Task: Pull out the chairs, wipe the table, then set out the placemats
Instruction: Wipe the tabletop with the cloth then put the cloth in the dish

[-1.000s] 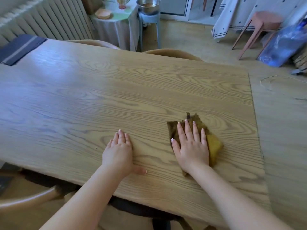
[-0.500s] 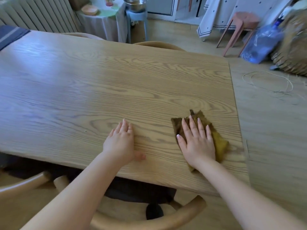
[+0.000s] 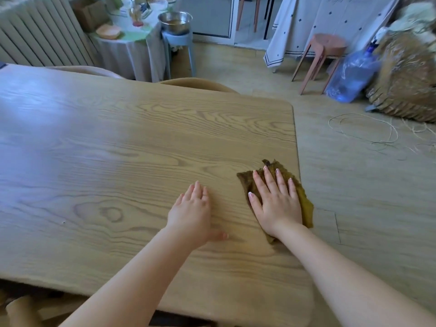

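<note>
On the table (image 3: 118,142), my left hand (image 3: 192,213) stays flat, fingers straight and together, bracing. Beside it my right hand (image 3: 276,201), fingers spread, has slid the cloth (image 3: 304,201) out to the right edge, so wiping nears this end; no placemats visible.

The tabletop (image 3: 122,147) is pale oak with darker, wavy grain lines and a bluish sheen on its left part. The cloth (image 3: 304,199) is olive-brown, shading to mustard yellow at its right edge. The floor (image 3: 368,185) is a light greyish wood tone. The stool (image 3: 323,53) is dusty pink, and the water bottle (image 3: 349,76) beside it is translucent blue. The hanging fabric (image 3: 313,22) is white with small dark diamond dots and dark stripes along its hem. The metal bowl (image 3: 175,21) is silver, on a grey-blue stand (image 3: 178,41).
</note>
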